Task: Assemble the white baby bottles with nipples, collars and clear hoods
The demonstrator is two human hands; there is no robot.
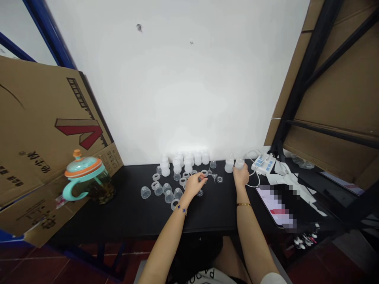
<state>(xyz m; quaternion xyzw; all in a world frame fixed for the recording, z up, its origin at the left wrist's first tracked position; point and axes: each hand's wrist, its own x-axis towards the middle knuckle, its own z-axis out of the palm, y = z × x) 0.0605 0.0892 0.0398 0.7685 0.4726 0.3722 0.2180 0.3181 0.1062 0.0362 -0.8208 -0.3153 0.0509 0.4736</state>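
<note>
My right hand (241,175) is wrapped around a milky white baby bottle (239,162) near the back of the black table. Just left of it stands a similar baby bottle (229,163) with a clear cap. Over the small parts in the middle is my left hand (195,184), its fingers bent, with a small gap between the thumb and the fingertips. No held part can be made out there. Close to its fingers lie a clear ring (204,173), a nipple (214,178) and a round disc (219,180). Clear dome caps (169,196) spread to its left.
Several white bottles (188,163) stand along the wall. A teapot (99,183) with a turquoise handle is at the left, before a cardboard sheet (38,130). On the right are a power strip (264,163) with a white cable, crumpled paper (291,179) and a phone (274,205).
</note>
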